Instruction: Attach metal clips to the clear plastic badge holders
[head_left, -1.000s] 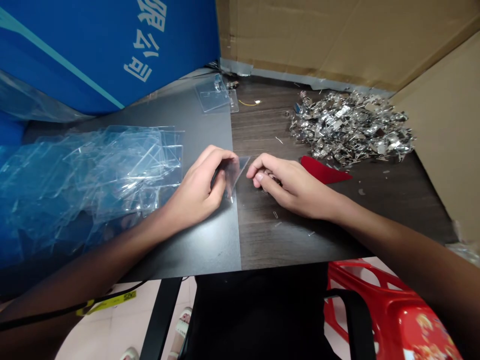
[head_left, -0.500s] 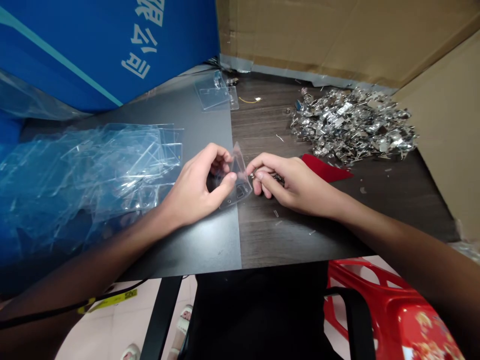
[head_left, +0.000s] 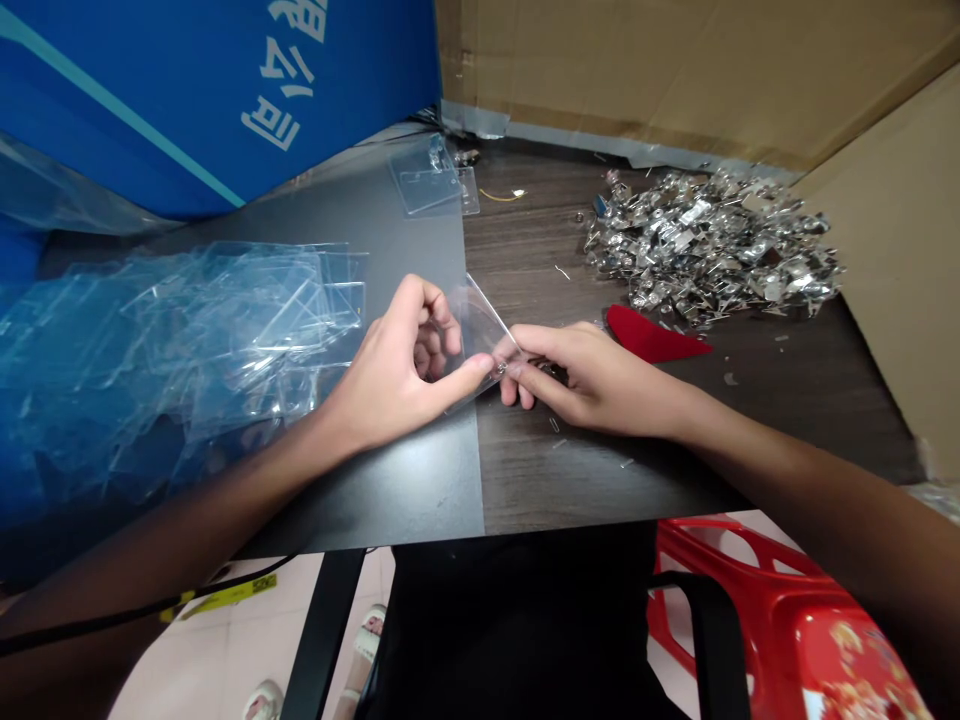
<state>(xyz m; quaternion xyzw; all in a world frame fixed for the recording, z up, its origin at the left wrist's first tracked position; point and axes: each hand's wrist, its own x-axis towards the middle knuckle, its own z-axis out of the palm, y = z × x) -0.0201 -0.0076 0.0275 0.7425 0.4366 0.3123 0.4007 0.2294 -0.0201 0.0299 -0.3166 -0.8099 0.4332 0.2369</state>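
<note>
A clear plastic badge holder point(head_left: 480, 318) is held up over the table between my two hands. My left hand point(head_left: 409, 365) grips it from the left, with the thumb against its lower part and the other fingers curled. From the right, my right hand point(head_left: 577, 370) pinches a small metal badge clip point(head_left: 503, 368) at the holder's lower right edge. Part of the clip lies hidden under the fingers, so I cannot tell whether it is fastened. To the left spreads a pile of clear badge holders point(head_left: 247, 330). A heap of metal clips point(head_left: 720, 245) lies at the right back.
A red cloth piece point(head_left: 652, 335) lies beyond my right wrist. Loose holders point(head_left: 427, 190) and a yellow strip point(head_left: 501, 195) are at the back. A blue panel point(head_left: 187, 90) and cardboard point(head_left: 637, 80) border the table. A red stool point(head_left: 780, 610) stands below right.
My right hand has brought the clip against the badge holder's edge. The holder has turned, and my left thumb has slid right toward the clip.
</note>
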